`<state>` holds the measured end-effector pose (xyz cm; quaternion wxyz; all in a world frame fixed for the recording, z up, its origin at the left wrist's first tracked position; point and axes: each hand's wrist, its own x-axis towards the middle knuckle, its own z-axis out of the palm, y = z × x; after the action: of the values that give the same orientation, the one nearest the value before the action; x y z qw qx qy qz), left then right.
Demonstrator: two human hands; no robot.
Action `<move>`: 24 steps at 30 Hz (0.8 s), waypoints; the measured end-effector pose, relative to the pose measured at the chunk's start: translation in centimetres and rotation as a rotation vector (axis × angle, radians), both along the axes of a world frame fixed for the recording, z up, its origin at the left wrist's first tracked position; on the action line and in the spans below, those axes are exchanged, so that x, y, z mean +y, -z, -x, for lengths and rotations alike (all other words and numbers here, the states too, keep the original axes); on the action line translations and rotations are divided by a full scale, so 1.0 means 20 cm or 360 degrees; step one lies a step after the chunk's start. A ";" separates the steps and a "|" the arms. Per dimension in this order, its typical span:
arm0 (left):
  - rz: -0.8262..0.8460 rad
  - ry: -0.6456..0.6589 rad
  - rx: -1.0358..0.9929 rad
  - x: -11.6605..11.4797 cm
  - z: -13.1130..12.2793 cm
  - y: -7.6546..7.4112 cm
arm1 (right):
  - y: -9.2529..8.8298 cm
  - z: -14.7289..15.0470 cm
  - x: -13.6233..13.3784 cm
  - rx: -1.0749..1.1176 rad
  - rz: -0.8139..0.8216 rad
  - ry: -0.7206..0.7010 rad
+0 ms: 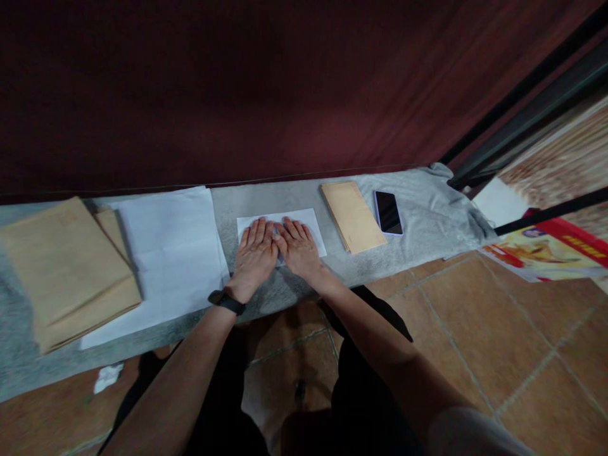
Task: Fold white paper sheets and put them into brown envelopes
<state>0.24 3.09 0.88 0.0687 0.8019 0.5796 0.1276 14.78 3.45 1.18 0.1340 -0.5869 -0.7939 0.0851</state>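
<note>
A small white sheet of paper (311, 220), seemingly folded, lies on the grey cloth in front of me. My left hand (256, 250) rests flat on its left part, fingers stretched out. Beside it my right hand (298, 247) presses flat on the right part, fingers extended, the thumbs meeting in the middle. Both palms hide much of the paper. To the right sits a stack of small brown envelopes (355, 215). Left of my hands are large white sheets of paper (173, 247), partly under large brown envelopes (71, 266).
A phone (388, 213) lies right of the small envelopes. The grey cloth (280, 196) covers a long narrow surface against a dark red curtain (266, 114). A colourful box (546, 247) and black bars stand at the right. Crumpled white tissue (108, 377) lies on the tiled floor.
</note>
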 end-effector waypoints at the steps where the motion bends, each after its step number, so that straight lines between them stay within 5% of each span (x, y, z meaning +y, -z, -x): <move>1: 0.0005 -0.0011 -0.0002 0.00 0.00 0.00 | 0.00 0.00 0.00 -0.0006 -0.0008 0.0009; 24: 0.0045 -0.0274 -0.0054 0.05 0.06 0.02 | 0.06 -0.12 0.05 -0.0073 -0.0010 0.0268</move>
<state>-0.86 4.08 0.54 0.0786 0.7459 0.6467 0.1386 17.20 4.39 0.01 0.1242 -0.6530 -0.7449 0.0577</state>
